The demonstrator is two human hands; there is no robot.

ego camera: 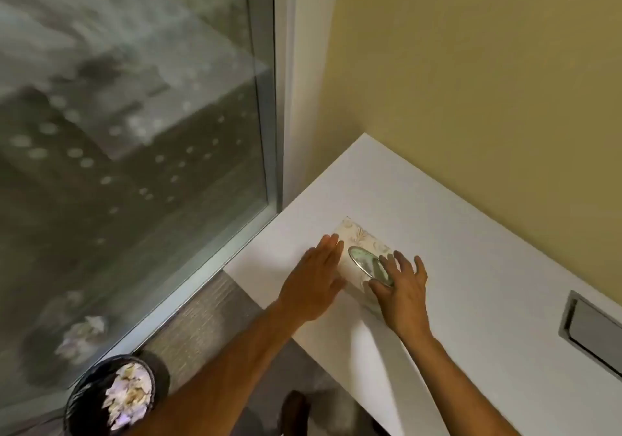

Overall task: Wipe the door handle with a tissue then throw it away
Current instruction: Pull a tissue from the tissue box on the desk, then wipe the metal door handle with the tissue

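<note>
A cream patterned tissue box with an oval opening lies on a white desk near the window corner. My left hand rests flat against the box's left side, fingers straight. My right hand is spread over the box's right end, its fingertips at the oval opening. No tissue shows in either hand. A black waste bin holding crumpled tissues stands on the floor at the lower left. The door handle is out of view.
A large window fills the left side, its metal frame meeting the desk's corner. A yellow wall backs the desk. A grey recessed panel sits in the desk at the right. A shoe shows on the floor.
</note>
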